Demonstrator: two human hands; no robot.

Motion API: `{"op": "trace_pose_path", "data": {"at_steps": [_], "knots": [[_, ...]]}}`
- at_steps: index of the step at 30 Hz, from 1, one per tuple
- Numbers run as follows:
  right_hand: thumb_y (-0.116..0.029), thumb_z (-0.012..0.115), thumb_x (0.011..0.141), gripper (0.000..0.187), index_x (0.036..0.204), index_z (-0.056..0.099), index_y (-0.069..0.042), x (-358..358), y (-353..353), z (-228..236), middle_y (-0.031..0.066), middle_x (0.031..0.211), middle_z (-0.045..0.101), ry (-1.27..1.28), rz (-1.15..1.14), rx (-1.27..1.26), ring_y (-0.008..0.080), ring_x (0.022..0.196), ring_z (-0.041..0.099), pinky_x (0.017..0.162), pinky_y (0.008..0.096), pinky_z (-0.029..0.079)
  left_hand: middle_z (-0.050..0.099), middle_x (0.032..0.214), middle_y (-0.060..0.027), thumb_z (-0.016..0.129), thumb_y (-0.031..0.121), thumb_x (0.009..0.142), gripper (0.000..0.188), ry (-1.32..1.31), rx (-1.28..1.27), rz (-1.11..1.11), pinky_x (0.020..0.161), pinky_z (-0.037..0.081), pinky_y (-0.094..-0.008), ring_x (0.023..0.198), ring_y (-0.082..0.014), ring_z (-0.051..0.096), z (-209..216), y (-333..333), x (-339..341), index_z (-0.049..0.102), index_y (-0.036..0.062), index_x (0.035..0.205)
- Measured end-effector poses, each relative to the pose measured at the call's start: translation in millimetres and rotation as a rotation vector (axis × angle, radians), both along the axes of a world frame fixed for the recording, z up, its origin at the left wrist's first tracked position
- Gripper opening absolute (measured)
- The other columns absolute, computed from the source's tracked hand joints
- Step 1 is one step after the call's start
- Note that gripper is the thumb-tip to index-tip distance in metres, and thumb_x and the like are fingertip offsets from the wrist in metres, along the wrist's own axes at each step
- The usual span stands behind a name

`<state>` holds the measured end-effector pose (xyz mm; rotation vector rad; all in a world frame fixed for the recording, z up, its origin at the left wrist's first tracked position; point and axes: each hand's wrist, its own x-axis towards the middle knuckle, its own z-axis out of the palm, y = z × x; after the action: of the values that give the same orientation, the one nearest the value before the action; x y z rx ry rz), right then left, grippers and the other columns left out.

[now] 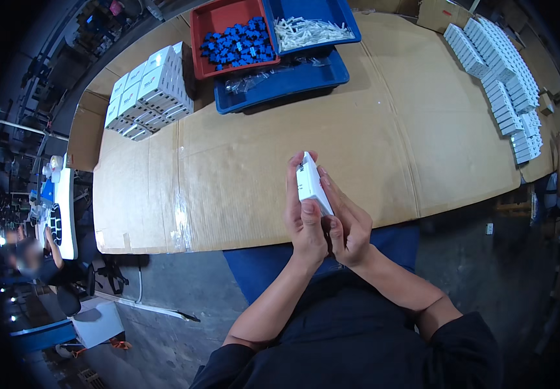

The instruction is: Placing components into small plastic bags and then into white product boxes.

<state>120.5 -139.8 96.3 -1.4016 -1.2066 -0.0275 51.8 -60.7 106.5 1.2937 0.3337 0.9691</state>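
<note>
Between my two palms I hold a small white box point(310, 181) with dark print on it, tilted on edge above the near part of the cardboard-covered table point(280, 142). My left hand point(302, 223) presses its left side, thumb along the near end. On the other side my right hand point(351, 223) lies with its fingers along the box and its thumb close to the left thumb. Both hands are closed on the box. Its underside is hidden by my fingers.
Stacked white boxes point(144, 97) stand at the far left. A red tray point(197, 39) holds blue plastic pieces; a blue tray point(351, 26) holds white sticks. Below them another blue tray point(283, 97) contains clear plastic. Rows of white boxes point(503, 71) line the right side. People work nearby.
</note>
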Motion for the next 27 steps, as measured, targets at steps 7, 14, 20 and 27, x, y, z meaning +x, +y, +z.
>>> {"op": "trace_pose_path", "data": {"at_steps": [7, 14, 20, 27], "knots": [[-0.02, 0.047, 0.11, 0.047, 0.146, 0.053, 0.01, -7, -2, -4, 0.0328, 0.143, 0.058, 0.06, -0.034, -0.014, 0.045, 0.129, 0.062, 0.102, 0.0418, 0.055, 0.046, 0.153, -0.0212, 0.044, 0.065, 0.106, 0.09, -0.012, -0.085, -0.022, 0.122, 0.029, -0.0415, 0.148, -0.0304, 0.039, -5, -4, -2, 0.028, -0.0047, 0.16], [-0.034, 0.042, 0.113, 0.058, 0.151, 0.045, 0.009, -32, 4, -13, 0.0292, 0.158, 0.045, 0.41, 0.084, -0.021, 0.0386, 0.147, 0.046, 0.118, 0.043, 0.039, 0.044, 0.156, -0.0223, 0.042, 0.07, 0.103, 0.094, 0.036, -0.1, 0.043, 0.123, 0.029, -0.0429, 0.148, -0.0316, 0.039, -4, -6, -6, 0.026, -0.0031, 0.161], [-0.048, 0.041, 0.112, 0.062, 0.144, 0.054, 0.004, -13, 9, -12, 0.0208, 0.15, 0.054, 0.702, 0.23, 0.089, 0.0296, 0.141, 0.052, 0.119, 0.0402, 0.037, 0.041, 0.158, -0.0262, 0.051, 0.069, 0.096, 0.101, 0.07, -0.014, 0.086, 0.124, 0.027, -0.0454, 0.148, -0.0342, 0.039, -18, 13, -11, 0.023, -0.0012, 0.162], [-0.03, 0.064, 0.106, 0.055, 0.147, 0.049, 0.003, -2, 12, 16, 0.0138, 0.137, 0.061, 1.222, 0.196, -0.326, 0.0186, 0.117, 0.061, 0.101, 0.0349, 0.05, 0.042, 0.156, -0.0275, 0.057, 0.061, 0.097, 0.099, 0.134, 0.272, 0.003, 0.122, 0.028, -0.0485, 0.147, -0.0371, 0.04, -45, 22, -17, 0.021, -0.0047, 0.162]]}}
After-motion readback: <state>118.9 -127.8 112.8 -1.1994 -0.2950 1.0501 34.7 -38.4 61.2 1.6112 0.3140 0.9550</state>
